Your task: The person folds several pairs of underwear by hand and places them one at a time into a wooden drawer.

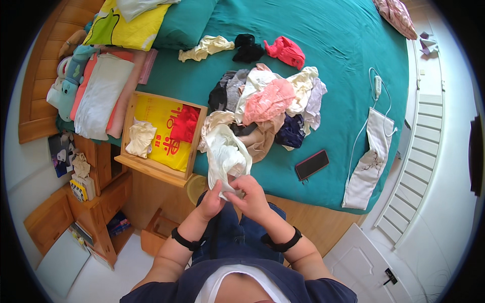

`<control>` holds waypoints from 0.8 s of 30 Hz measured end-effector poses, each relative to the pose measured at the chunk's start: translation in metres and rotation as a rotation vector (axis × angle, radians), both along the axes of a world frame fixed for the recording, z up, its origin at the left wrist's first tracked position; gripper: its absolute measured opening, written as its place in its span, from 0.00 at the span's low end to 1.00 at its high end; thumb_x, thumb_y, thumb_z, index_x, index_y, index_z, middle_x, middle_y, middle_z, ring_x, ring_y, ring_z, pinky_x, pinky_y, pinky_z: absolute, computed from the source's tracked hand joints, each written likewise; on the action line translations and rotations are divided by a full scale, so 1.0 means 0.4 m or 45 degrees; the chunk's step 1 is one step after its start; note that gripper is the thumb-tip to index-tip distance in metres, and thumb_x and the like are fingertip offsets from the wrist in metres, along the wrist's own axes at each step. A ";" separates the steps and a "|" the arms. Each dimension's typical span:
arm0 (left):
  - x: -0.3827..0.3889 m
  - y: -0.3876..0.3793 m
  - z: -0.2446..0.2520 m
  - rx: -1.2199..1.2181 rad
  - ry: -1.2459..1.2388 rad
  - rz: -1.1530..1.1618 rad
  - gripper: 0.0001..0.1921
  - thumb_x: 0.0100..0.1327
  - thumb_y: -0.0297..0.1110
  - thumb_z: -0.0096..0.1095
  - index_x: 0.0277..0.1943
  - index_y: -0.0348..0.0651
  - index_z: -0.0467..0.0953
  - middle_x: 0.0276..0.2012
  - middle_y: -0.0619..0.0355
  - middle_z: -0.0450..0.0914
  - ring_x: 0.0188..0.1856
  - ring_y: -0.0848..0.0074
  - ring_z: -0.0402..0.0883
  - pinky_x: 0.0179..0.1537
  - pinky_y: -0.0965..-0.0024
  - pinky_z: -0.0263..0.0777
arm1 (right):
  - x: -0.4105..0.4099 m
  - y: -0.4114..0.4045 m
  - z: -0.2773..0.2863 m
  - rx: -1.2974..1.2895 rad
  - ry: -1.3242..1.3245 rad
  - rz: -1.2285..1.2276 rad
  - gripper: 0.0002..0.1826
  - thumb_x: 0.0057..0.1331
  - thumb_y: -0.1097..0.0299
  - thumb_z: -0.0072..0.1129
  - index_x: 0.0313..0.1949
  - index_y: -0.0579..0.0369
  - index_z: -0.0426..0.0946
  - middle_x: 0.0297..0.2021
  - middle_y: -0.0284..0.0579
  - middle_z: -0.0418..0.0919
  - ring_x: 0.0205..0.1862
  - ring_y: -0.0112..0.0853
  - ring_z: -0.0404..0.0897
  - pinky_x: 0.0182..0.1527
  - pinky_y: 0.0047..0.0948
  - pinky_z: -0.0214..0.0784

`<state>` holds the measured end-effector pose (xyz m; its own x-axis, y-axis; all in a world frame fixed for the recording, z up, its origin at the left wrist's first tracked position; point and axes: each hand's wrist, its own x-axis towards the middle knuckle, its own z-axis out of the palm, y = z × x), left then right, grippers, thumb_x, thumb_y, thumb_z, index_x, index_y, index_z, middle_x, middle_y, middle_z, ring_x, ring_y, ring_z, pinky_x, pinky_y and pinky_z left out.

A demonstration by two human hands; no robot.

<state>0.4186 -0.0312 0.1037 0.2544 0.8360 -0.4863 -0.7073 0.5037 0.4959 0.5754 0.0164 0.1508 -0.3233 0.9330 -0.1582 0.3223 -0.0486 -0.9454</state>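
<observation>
Between my two hands hangs a white cloth garment [229, 151], its near edge pinched by my left hand [212, 200] and my right hand [248, 197]. The garment's far end rests against a heap of crumpled clothes [269, 98] on the bed. Pink, cream, grey, black, beige and navy pieces make up that heap. Left of my hands a wooden drawer [125, 125] sits on the bed's edge, lined with a yellow printed bag [151, 113]. A folded cream garment [141, 139] and a red garment [185, 123] lie inside it.
Beyond the heap lie a cream garment [206, 48], a black one [248, 48] and a red-pink one [286, 51]. A phone [312, 165] and a corded white fabric pad [369, 163] are on the right. Folded bedding [102, 94] and plush toys [68, 89] stand left.
</observation>
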 end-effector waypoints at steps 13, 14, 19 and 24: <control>-0.041 -0.074 -0.136 -0.730 -0.419 0.031 0.24 0.73 0.43 0.50 0.63 0.34 0.72 0.60 0.44 0.79 0.63 0.56 0.78 0.69 0.51 0.65 | 0.192 -0.230 0.001 0.048 0.013 0.751 0.08 0.62 0.62 0.67 0.39 0.47 0.81 0.31 0.38 0.76 0.38 0.38 0.79 0.37 0.39 0.72; -0.044 -0.081 -0.143 -0.800 -0.451 0.034 0.20 0.69 0.34 0.57 0.61 0.35 0.73 0.58 0.45 0.80 0.61 0.56 0.79 0.67 0.54 0.68 | 0.205 -0.247 -0.007 -0.004 -0.031 0.815 0.07 0.63 0.62 0.66 0.38 0.48 0.81 0.32 0.38 0.76 0.38 0.37 0.79 0.34 0.37 0.73; -0.078 -0.108 -0.206 -0.620 0.418 -0.244 0.25 0.54 0.12 0.58 0.56 0.36 0.71 0.51 0.49 0.81 0.58 0.62 0.80 0.60 0.65 0.74 | 0.236 -0.263 -0.014 0.022 0.046 0.835 0.07 0.64 0.62 0.65 0.35 0.50 0.80 0.33 0.38 0.76 0.36 0.40 0.79 0.35 0.40 0.73; -0.103 -0.105 -0.190 -0.047 1.926 -0.397 0.17 0.55 0.17 0.60 0.48 0.40 0.70 0.41 0.50 0.74 0.46 0.57 0.78 0.52 0.63 0.71 | 0.275 -0.262 0.000 0.098 0.189 0.766 0.09 0.66 0.60 0.61 0.33 0.50 0.78 0.32 0.42 0.79 0.36 0.43 0.81 0.35 0.44 0.73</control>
